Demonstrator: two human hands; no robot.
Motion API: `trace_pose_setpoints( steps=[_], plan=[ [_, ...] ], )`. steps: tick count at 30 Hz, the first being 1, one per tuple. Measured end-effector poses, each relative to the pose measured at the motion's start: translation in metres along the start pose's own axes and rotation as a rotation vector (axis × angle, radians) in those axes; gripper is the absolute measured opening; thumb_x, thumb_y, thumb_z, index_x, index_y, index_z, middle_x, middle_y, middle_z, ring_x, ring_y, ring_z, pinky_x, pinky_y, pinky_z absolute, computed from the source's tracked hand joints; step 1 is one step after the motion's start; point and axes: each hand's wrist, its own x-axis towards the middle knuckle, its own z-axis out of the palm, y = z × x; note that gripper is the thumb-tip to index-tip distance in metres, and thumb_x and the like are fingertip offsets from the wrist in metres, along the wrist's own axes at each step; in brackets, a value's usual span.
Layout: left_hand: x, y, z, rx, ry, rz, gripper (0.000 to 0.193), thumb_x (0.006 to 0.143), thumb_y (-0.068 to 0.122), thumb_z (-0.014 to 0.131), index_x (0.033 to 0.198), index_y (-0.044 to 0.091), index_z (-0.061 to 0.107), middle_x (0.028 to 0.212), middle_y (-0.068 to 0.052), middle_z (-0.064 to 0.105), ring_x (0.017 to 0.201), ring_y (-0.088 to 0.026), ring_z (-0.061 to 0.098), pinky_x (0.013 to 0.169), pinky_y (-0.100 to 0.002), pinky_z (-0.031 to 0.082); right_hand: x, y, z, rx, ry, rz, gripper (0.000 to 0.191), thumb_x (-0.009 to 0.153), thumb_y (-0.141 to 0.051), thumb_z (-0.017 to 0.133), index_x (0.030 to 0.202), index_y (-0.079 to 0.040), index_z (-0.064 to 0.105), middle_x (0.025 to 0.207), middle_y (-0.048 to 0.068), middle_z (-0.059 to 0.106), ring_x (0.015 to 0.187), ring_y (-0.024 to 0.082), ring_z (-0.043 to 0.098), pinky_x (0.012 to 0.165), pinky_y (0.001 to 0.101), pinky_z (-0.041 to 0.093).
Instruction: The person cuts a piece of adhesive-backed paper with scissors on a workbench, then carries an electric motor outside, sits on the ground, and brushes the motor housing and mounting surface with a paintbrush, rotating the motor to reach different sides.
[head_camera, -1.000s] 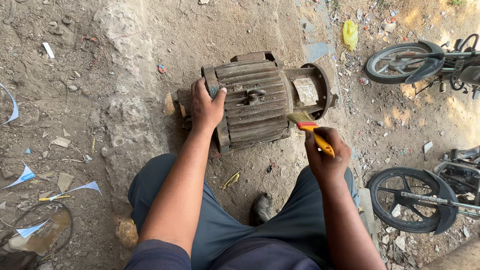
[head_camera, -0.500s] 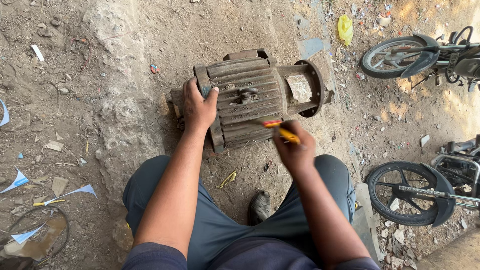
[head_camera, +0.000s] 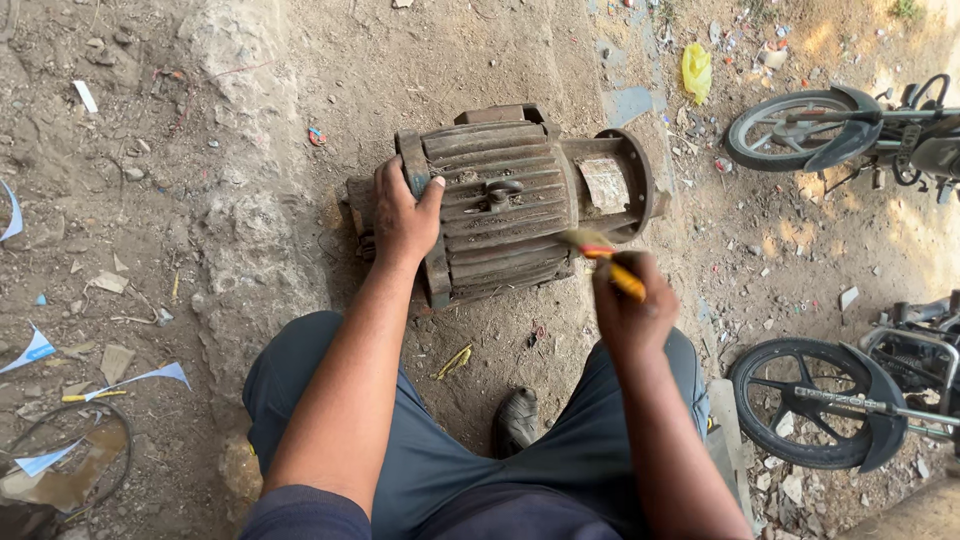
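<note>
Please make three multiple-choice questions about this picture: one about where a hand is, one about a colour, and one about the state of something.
1. Where does the left hand rest?
A. On the ribbed motor, at its left end
B. On a motorcycle wheel
C. On the ground

2. What colour is the handle of the brush in the right hand?
A. Blue
B. Orange and yellow
C. White

3. How does the motor lie?
A. Upright on one end
B. Lifted off the ground
C. On its side on the dirt

Answers:
1. A: the fingers grip the rim at the motor's left end.
2. B: the handle shows orange and yellow above the fist.
3. C: its ribs run sideways and its body rests on the dirt.
</note>
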Motion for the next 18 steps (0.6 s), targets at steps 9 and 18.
trace_pose_setpoints(
  steps=[9,18],
  plan=[
    [-0.001,0.000,0.000,-0.030,0.048,0.099,0.058,0.096,0.030,0.071,0.138,0.000,0.047,0.130,-0.021,0.052,0.124,-0.039,0.055,0.104,-0.052,0.046,0.008,0.015,-0.006,-0.361,-0.064,-0.004,0.018,0.094,-0.018,0.080,0.101,-0.011,0.065,0.088,0.012,0.071,0.076,0.030,0.070,0.068,0.0432,0.055],
    [0.000,0.004,-0.004,0.011,-0.029,0.048,0.053,0.098,0.032,0.067,0.138,0.003,0.047,0.127,-0.018,0.052,0.121,-0.035,0.057,0.101,-0.050,0.047,-0.019,0.043,0.023,-0.144,-0.123,-0.284,0.028,0.082,-0.014,0.083,0.103,-0.010,0.065,0.075,0.012,0.065,0.066,0.031,0.066,0.059,0.0411,0.052]
  ],
)
